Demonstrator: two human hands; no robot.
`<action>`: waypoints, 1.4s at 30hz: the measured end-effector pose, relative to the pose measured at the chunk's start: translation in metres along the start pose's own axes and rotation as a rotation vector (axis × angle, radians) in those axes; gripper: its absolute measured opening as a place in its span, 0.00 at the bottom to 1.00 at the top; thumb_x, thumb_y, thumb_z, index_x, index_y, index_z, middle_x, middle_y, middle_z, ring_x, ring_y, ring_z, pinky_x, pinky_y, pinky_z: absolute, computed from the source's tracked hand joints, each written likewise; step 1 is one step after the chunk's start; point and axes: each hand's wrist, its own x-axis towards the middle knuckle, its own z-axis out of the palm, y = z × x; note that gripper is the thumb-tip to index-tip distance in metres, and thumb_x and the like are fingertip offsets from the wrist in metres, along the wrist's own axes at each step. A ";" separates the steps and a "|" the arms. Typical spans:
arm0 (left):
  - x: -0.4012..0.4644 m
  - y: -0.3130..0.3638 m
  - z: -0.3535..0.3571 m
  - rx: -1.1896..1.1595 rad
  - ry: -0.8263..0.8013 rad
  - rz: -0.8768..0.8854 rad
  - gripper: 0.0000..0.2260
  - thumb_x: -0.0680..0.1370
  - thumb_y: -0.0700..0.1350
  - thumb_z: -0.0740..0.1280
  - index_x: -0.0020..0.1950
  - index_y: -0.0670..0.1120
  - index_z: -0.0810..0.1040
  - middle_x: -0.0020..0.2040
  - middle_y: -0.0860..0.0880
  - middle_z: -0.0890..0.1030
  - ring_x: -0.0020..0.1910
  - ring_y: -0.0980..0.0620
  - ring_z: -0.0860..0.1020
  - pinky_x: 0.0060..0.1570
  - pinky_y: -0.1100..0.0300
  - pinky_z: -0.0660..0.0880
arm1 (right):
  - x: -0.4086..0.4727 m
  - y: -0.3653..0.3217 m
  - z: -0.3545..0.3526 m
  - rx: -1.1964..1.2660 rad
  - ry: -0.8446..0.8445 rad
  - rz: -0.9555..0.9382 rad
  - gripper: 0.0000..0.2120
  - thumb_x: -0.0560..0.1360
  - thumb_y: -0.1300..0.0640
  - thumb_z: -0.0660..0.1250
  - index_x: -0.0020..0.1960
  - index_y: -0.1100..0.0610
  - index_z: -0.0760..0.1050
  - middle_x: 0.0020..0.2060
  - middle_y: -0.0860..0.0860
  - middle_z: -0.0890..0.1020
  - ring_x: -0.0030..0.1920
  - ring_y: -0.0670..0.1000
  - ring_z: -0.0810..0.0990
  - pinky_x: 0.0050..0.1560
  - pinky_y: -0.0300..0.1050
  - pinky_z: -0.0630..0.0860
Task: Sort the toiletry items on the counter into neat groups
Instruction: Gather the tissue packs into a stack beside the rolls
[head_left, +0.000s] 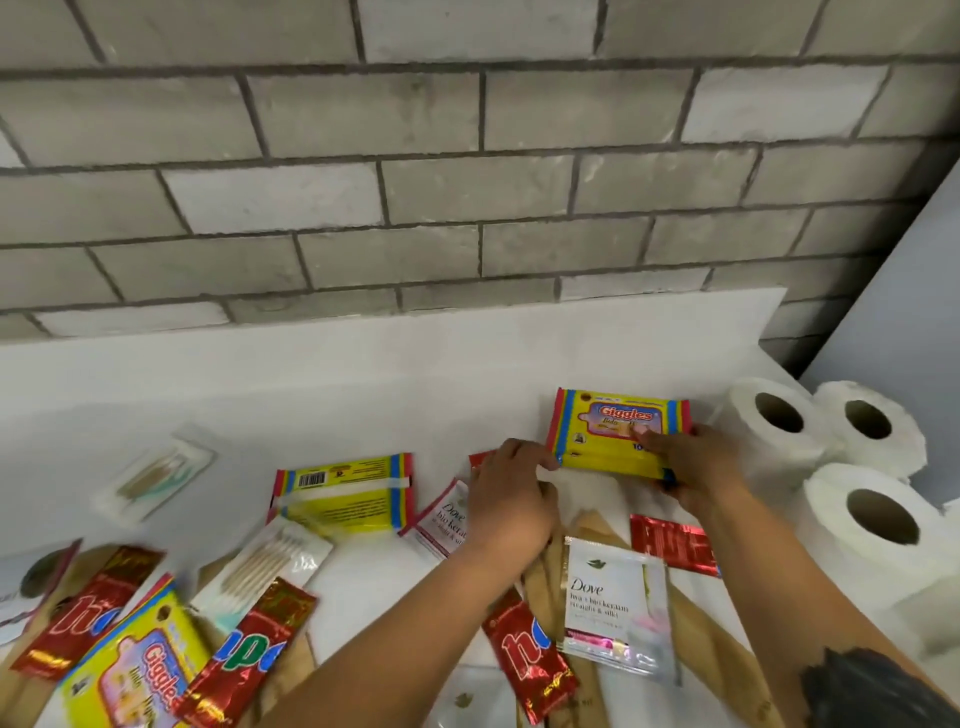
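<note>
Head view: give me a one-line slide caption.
Both hands, left hand and right hand, set a Giggles wipes pack beside three toilet rolls.

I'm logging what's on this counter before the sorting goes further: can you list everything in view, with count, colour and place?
Giggles wipes packs: three, yellow with red and blue edges; one held at back right, one face down at centre-left, one at front left.
Dove sachets: two plainly seen, white; front centre-right and beside the left hand.
Red sachets: at least five, scattered along the front.
Cotton bud packs: two, clear; left and centre-left.
Toilet paper rolls: three, white; right.
Counter: white.
Brick wall: grey, behind.
Left hand: touches the held pack's left corner.
Right hand: grips its right end.
</note>
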 end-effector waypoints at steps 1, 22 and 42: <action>0.003 -0.003 -0.009 0.051 -0.004 0.018 0.13 0.72 0.39 0.63 0.54 0.52 0.77 0.59 0.54 0.76 0.60 0.51 0.73 0.59 0.57 0.67 | 0.002 0.003 0.002 -0.074 -0.002 -0.008 0.14 0.72 0.64 0.71 0.56 0.60 0.74 0.47 0.59 0.80 0.36 0.52 0.77 0.35 0.45 0.73; 0.010 -0.102 -0.124 0.526 -0.371 -0.105 0.18 0.74 0.47 0.65 0.64 0.48 0.74 0.61 0.48 0.76 0.57 0.49 0.76 0.55 0.59 0.73 | -0.014 0.010 0.034 -0.883 0.207 -0.168 0.29 0.72 0.48 0.68 0.68 0.56 0.64 0.65 0.58 0.68 0.66 0.62 0.66 0.63 0.57 0.64; 0.048 -0.028 -0.127 -0.531 -0.009 -0.142 0.07 0.81 0.47 0.58 0.56 0.47 0.71 0.50 0.45 0.80 0.40 0.52 0.79 0.34 0.64 0.77 | -0.086 -0.008 0.110 -0.136 -0.616 -0.165 0.23 0.67 0.55 0.77 0.59 0.56 0.73 0.49 0.53 0.84 0.47 0.53 0.85 0.48 0.54 0.82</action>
